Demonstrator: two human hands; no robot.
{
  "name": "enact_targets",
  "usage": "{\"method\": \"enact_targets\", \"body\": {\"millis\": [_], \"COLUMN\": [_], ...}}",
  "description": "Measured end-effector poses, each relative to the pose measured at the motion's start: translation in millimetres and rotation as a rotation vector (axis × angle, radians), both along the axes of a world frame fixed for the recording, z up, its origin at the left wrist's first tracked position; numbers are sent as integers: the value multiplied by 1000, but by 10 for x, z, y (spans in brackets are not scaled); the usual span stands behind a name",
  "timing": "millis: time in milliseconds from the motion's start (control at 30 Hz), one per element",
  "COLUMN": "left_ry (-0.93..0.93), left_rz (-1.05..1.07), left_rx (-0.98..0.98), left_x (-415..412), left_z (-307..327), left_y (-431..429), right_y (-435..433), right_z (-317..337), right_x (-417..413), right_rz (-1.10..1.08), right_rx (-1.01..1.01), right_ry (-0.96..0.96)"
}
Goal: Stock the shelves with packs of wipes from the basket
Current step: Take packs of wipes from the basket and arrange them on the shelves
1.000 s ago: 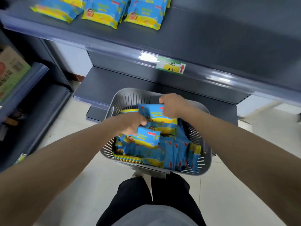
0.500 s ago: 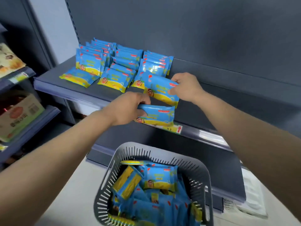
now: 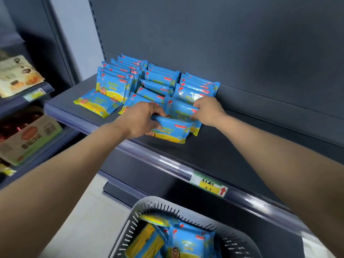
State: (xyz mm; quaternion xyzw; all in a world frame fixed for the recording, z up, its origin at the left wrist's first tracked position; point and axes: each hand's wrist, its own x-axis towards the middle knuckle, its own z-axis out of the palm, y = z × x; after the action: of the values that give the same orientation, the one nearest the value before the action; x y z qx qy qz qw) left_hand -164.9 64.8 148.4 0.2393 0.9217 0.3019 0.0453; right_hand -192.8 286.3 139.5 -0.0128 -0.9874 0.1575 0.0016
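Both my hands are over the dark grey shelf (image 3: 232, 146). My left hand (image 3: 141, 120) grips a blue and yellow pack of wipes (image 3: 171, 130) by its top edge, its lower edge on the shelf. My right hand (image 3: 208, 110) grips a second pack (image 3: 183, 110) just behind it, standing in front of the right row. Several rows of the same packs (image 3: 158, 81) stand and lie further back and to the left. The grey slotted basket (image 3: 240, 244) sits at the bottom, with more packs (image 3: 188, 241) inside.
A price label with a red arrow (image 3: 209, 185) is on the shelf's front rail. The right part of the shelf is bare. Neighbouring shelves on the left carry boxes (image 3: 28, 138) and bagged goods (image 3: 16, 75). Pale floor tiles (image 3: 89, 211) show beside the basket.
Both hands lifted a pack each out of the basket, carried them up to the shelf, and now set them down in front of the right row. The view rose from basket to shelf.
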Motion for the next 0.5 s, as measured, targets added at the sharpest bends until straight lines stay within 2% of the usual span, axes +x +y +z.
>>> {"method": "enact_targets", "body": {"millis": [267,500], "left_ry": [-19,145], "left_rz": [8,-47], "left_rx": [-50,-245], "left_x": [-445,-747], "left_z": [-122,-145], "left_y": [252,458], "right_y": [171,280], "right_z": [-55,-100], "right_x": [-343,-258], "right_rz": [-1,20], "right_rx": [-89,-226], "right_ry": [46,167]}}
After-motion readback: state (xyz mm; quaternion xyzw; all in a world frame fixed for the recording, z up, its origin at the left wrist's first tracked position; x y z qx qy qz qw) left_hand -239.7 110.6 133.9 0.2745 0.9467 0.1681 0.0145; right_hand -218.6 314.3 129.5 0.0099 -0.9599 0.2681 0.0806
